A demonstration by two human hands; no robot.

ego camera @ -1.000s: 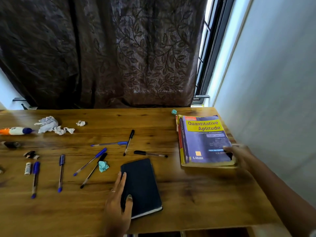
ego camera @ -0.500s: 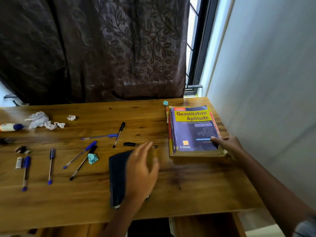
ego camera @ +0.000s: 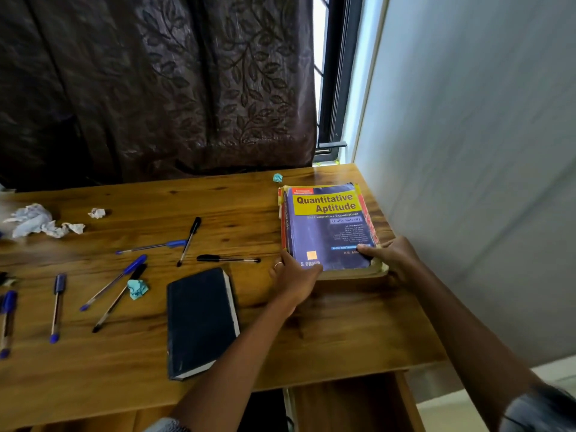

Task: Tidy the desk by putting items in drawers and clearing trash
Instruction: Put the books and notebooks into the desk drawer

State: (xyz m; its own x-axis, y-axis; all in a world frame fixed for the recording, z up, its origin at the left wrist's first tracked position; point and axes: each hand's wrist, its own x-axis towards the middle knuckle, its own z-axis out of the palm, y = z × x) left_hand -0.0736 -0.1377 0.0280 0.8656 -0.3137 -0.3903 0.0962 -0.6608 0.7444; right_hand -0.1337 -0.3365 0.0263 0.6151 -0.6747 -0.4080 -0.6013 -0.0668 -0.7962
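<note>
While both hands grip its near edge, the thick purple and yellow paperback titled "Quantitative Aptitude" (ego camera: 327, 227) lies flat at the far right corner of the wooden desk (ego camera: 343, 332), close to the pale wall. On the book's near left corner, the left hand (ego camera: 293, 277) has its thumb on the cover and a ring on one finger. At the book's near right corner, the right hand (ego camera: 391, 255) has its thumb on top and its fingers curled round the worn page edge.

Left of the book, nearer the person, a closed black notebook (ego camera: 199, 322) lies flat on the desk. Further left of the book, several blue and black ballpoint pens (ego camera: 115, 280) lie scattered, with a small crumpled teal paper scrap (ego camera: 137, 289) among them. Another teal scrap (ego camera: 277, 177) sits just behind the book. Crumpled white tissue (ego camera: 31, 219) lies far left of the book, towards the dark leaf-patterned curtain (ego camera: 156, 88).
</note>
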